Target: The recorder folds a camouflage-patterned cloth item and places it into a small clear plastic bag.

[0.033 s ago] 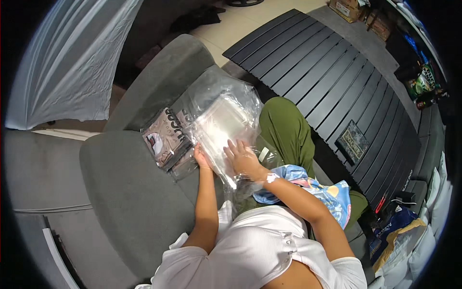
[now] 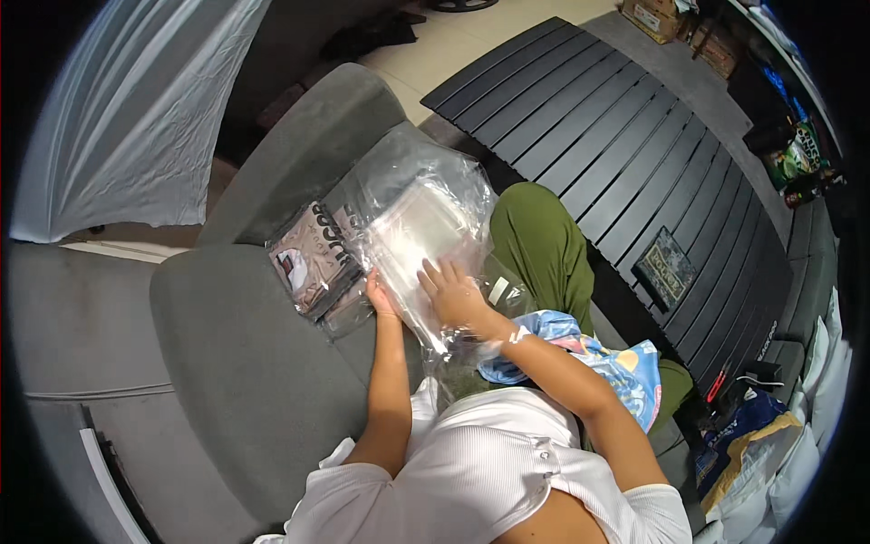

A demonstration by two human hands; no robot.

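A stack of clear plastic bags (image 2: 421,227) lies across my lap and the grey seat, shiny and partly wrinkled. My right hand (image 2: 456,295) rests flat on its near right part, fingers stretched out. At the near left edge my left hand (image 2: 381,292) holds the plastic, its fingers partly hidden. Just left of that hand, pinkish-brown folded garments in clear packaging (image 2: 313,258) lie on the seat, with dark lettering and a white-and-red print. A blue patterned cloth (image 2: 625,367) is bunched on my lap under my right forearm.
A black slatted table (image 2: 625,136) stands ahead to the right, bearing a dark rectangular box (image 2: 666,267) and red-handled scissors (image 2: 716,384). The grey sofa's backrest (image 2: 299,136) rises at the far left. A blue-and-gold package (image 2: 748,444) lies at the right.
My right hand has slid slightly to the left over the plastic, staying flat. My left hand and the bags look the same.
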